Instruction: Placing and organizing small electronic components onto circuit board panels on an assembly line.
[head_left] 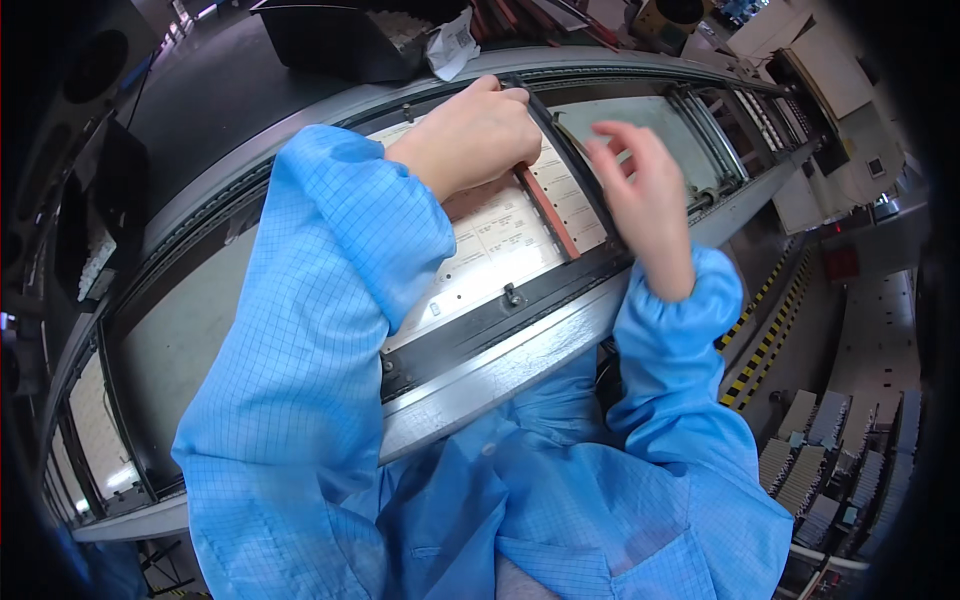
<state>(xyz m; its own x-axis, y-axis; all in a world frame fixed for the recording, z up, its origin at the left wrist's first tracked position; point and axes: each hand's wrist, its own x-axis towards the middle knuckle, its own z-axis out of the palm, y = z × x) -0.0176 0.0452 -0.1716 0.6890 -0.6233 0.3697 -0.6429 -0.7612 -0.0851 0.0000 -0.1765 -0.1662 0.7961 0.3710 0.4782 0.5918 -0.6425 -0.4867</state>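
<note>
Reddish-brown strip [548, 213], slim and straight, its far end gripped by the left hand [475, 135]; right hand [642, 180] loosely spread.

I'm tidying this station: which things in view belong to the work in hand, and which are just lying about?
Seemingly part of the work:
reddish strip, under the left hand
white printed panel, beneath the strip
black frame, bordering the panel

Apparently just lying about:
black bin, beyond the frame
crumpled white packet, beside the bin
</note>
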